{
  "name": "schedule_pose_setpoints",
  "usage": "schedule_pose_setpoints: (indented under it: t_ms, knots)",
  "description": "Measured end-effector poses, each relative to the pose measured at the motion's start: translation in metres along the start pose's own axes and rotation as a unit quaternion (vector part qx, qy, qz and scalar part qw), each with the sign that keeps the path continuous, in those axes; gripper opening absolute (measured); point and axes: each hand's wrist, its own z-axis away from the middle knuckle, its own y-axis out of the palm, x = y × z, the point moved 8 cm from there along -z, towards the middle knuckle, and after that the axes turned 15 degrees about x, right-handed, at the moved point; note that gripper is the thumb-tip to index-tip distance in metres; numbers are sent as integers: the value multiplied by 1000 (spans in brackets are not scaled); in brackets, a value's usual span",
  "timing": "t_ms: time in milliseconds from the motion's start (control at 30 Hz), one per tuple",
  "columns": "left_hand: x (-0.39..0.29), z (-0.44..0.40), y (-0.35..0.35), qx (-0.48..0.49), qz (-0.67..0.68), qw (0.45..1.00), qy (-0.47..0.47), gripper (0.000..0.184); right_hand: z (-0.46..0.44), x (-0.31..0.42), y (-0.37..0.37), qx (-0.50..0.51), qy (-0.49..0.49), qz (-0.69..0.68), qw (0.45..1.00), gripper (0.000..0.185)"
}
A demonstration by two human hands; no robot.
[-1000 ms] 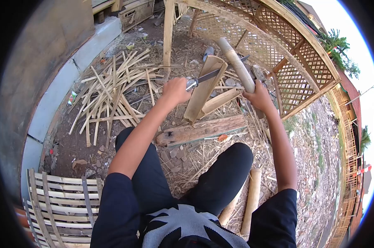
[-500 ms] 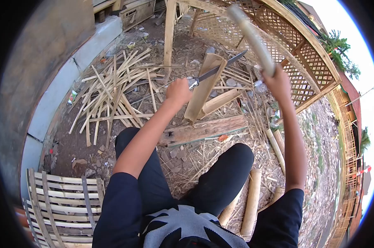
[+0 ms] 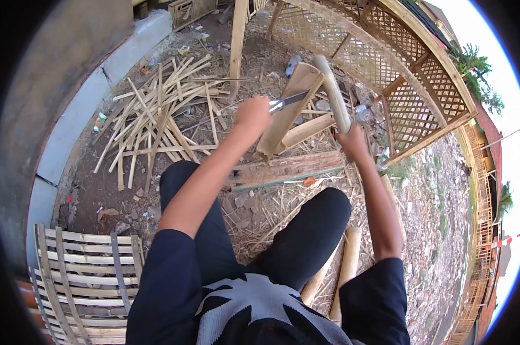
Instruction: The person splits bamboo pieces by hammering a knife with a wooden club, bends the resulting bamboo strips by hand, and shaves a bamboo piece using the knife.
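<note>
My left hand [image 3: 253, 117] is wrapped around the handle of a machete [image 3: 296, 98]. Its blade runs across a split bamboo piece [image 3: 284, 127] that stands tilted, and the tip end is hidden behind a round wooden stick. That pale stick [image 3: 334, 92] is gripped at its lower end by my right hand [image 3: 352, 141]; it lies over the blade's far end, though actual contact I cannot tell. Beside the upright piece rests another bamboo half [image 3: 307, 133]. In front of both, a rough wooden plank [image 3: 291, 171] lies on the ground.
Thin bamboo strips [image 3: 162, 115] are heaped on the left. A slatted bamboo panel [image 3: 90, 276] is at lower left, near a wall [image 3: 70, 86]. Lattice fencing [image 3: 432, 86] stands at upper right. Bamboo lengths [image 3: 347, 264] lie by my right knee; rubble covers the ground beyond.
The stick has swung down and left from its raised position to the machete's blade, with my right hand lowered. My left hand has shifted slightly; the bamboo piece still stands tilted.
</note>
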Motion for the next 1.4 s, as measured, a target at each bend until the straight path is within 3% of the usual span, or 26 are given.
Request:
schedule_pose_setpoints:
  t_ms: [33,133,233,300,433,500,533,600,667,700,733,833,867,933,967,1033,1067,1133,1200,1267,1300,1333,1367,1400]
  knots:
    - [-6,0,-1,3,-29,1000,7,16,16,5,1,89,71,-176,978,49]
    - [7,-3,43,5,3,1000,0,18,14,9,-31,115,55,-148,981,50]
    - [-2,8,51,9,19,1000,8,18,7,5,-94,55,43,-59,996,49]
    - [-7,12,58,22,9,1000,5,17,3,8,-141,29,48,-118,991,42]
    - [-11,4,55,17,-5,1000,4,15,25,42,-253,-132,-32,-269,953,37]
    - [-8,1,53,10,-1,1000,-5,14,44,51,-288,-205,-20,-294,933,39]
    - [-6,-2,52,6,0,1000,-9,14,42,39,-292,-236,-63,-339,909,42]
    - [2,-9,57,-5,17,1000,-10,14,64,33,-246,-394,23,-337,855,43]
    - [2,-11,54,-3,5,1000,0,16,27,2,-97,-73,136,-113,982,50]
    - [-2,-12,43,-3,-12,1000,5,16,18,-10,-19,74,122,17,990,54]
    - [-6,-7,45,7,-31,999,11,17,39,-7,16,157,98,-178,966,52]
    - [4,-15,55,27,-37,999,-28,19,28,-22,-10,111,106,-143,978,48]
    - [12,-1,67,25,-16,999,-40,18,31,-6,-46,94,55,-174,979,42]
    - [18,-7,60,-14,25,999,-41,17,19,-7,-115,46,89,-158,982,42]
    - [18,-6,71,4,27,999,-45,16,21,2,-159,-43,49,-166,984,43]
    - [25,-17,70,23,25,998,-57,15,19,14,-234,-98,11,-205,974,39]
    - [28,-20,70,30,22,997,-62,15,21,11,-263,-144,61,-232,960,41]
    - [28,-22,70,28,31,997,-64,15,33,32,-308,-232,-35,-339,911,41]
    - [29,-24,70,28,33,997,-66,16,39,43,-318,-314,-145,-391,853,36]
    - [29,-21,72,32,27,997,-65,16,41,30,-267,-389,-113,-305,862,33]
    - [31,-16,76,35,32,997,-67,16,29,12,-205,-409,-63,-237,879,34]
    - [30,-12,78,37,37,996,-65,16,1,-8,-101,-241,42,-130,961,37]
    - [29,-12,76,31,43,997,-64,16,-13,-15,-1,11,81,2,997,40]
    - [25,-12,76,32,23,997,-62,16,7,-11,56,163,60,-70,982,43]
